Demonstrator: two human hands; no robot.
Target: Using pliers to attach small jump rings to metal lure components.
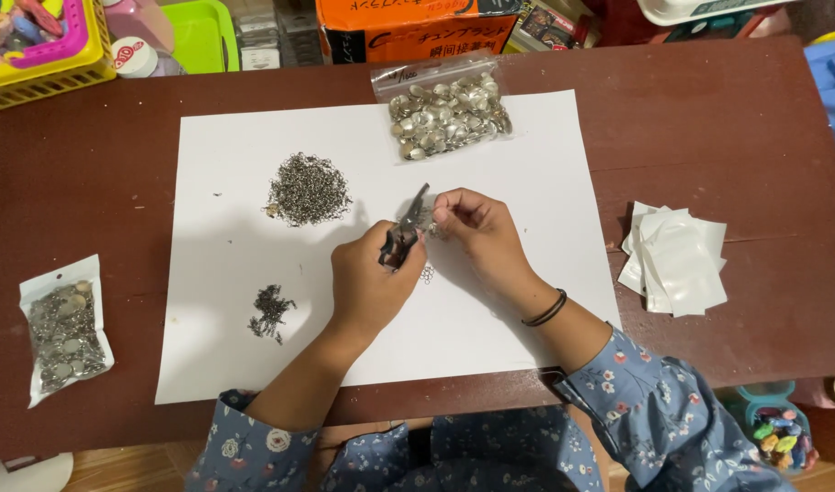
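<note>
Metal pliers (405,228) gripped in the left hand (370,287) could slip off the tiny piece pinched by the right hand (477,228), dropping it among loose rings (427,272) just below.

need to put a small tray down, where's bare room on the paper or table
Bare paper lies below the small pile, toward the left hand, and along the sheet's upper left. Bare table lies right of the sheet, above the white packets. Crowded: the middle, round both hands and pliers.
</note>
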